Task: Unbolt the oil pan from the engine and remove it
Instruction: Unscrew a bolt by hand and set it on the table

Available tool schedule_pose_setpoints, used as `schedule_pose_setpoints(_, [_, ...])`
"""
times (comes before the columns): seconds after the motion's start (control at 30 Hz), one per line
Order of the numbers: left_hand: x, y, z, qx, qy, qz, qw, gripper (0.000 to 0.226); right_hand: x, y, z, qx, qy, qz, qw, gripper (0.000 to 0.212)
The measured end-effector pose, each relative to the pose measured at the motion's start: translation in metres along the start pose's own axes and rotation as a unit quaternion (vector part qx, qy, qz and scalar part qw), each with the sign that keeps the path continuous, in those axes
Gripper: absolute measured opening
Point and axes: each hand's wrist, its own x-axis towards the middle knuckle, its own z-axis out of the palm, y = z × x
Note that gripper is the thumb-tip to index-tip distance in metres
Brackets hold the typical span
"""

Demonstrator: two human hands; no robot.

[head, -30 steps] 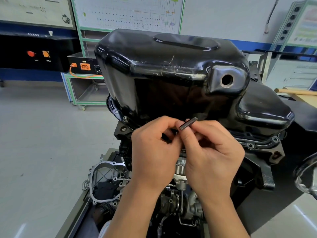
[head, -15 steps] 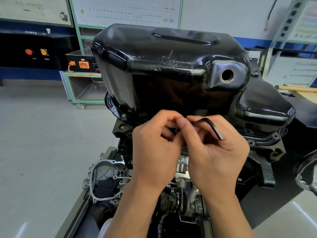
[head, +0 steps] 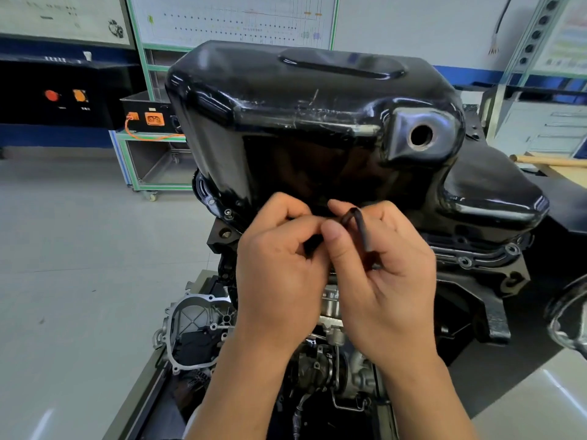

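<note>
Workshop floor (head: 79,249) behind; oil pan (head: 317,122) just beyond left hand (head: 279,274) and right hand (head: 390,281), both pinching bent key (head: 360,227), handle pointing near.

Oil pan (head: 317,128) wall just behind both hands, open floor (head: 79,265) at left

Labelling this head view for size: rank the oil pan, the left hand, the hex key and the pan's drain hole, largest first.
1. oil pan
2. left hand, though nearness to the camera enlarges it
3. hex key and drain hole look alike, so they are not ranked
</note>
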Motion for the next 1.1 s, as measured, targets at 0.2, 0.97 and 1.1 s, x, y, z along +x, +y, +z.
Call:
schedule_pose_setpoints(0.2, [-0.004, -0.003, 0.01, 0.001, 0.007, -0.046, 0.999, 0.032, -0.002, 0.005, 0.002, 0.025, 0.108, 0.015, 0.994, 0.009])
schedule_pose_setpoints(0.97, [-0.004, -0.008, 0.003, -0.091, -0.103, -0.021, 0.99, 0.023, 0.001, 0.003, -0.004, 0.009, 0.024, -0.008, 1.0, 0.013])
schedule_pose_setpoints(1.1, [-0.001, -0.007, -0.002, -0.081, -0.094, 0.005, 0.992, 0.017, 0.002, 0.0, -0.005, 0.009, -0.024, 0.004, 1.0, 0.021])
